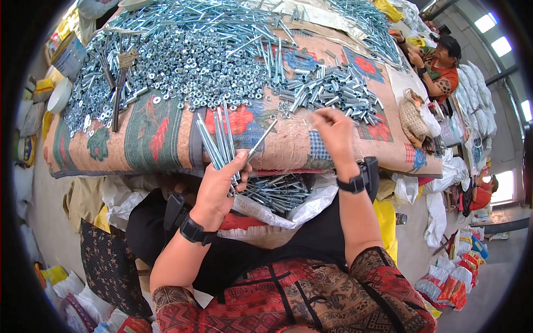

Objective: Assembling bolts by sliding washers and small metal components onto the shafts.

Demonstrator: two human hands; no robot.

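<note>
My left hand is closed around a bundle of long, thin metal bolts, which fan upward. One bolt leans out to the right between thumb and fingers, with a small piece at its upper end. My right hand is raised over the cloth with its fingers curled together; whatever it may hold is hidden. Just beyond it lies a heap of short metal sleeves. A broad pile of nuts and washers spreads left of the sleeves. Below my hands, an open white sack contains finished-looking long bolts.
A patterned cloth covers the padded table. Long rods are heaped at its far side. A dark-handled tool lies on the nuts. Another person works at the far right, near a knitted bag. Packed sacks lie on the floor.
</note>
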